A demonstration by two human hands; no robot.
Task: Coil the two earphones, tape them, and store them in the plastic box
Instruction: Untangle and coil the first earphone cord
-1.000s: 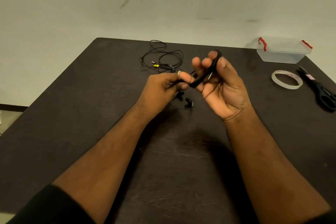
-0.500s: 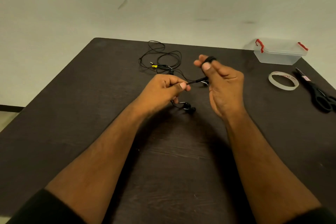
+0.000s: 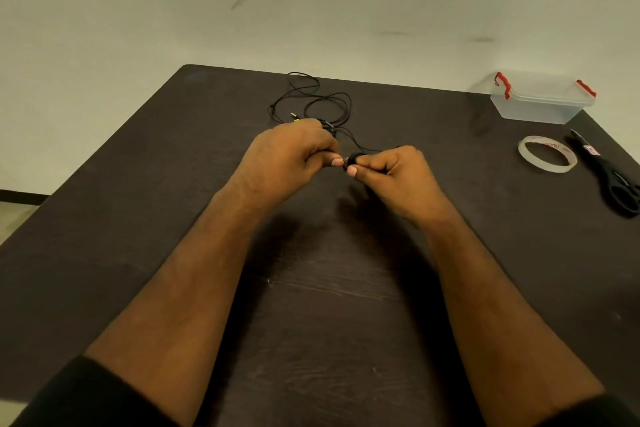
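two hands meet over the middle of the dark table [image 3: 173, 218], knuckles up, thumbs almost touching. the right hand [image 3: 398, 177] has its fingers curled under and its thumb pinching a small, tight black coil of earphone cable [image 3: 354, 159], which shows as a dark loop right at the thumb tip. the left hand [image 3: 291, 156] is curled too, thumb pressed against its forefinger just beside that coil; it looks to be pinching the same cable, though the cord itself is hidden between the fingertips. a thin black strand runs from the coil back across the table toward the far edge.

behind the left hand, the second earphone [image 3: 311, 100] lies loose on the table in wide, untidy loops, with a small yellow spot showing near the knuckles. where one cable ends and the other starts i cannot tell.

off at the far right corner the clear plastic box [image 3: 540, 107] sits with its red clips and its lid on, well apart from the hands. nearer, on the right side, a roll of clear tape [image 3: 530, 158] lies flat, and just beside it black scissors [image 3: 609, 180] lie with their handles toward the near edge. dark sleeves [image 3: 86, 395] are pushed up both forearms.
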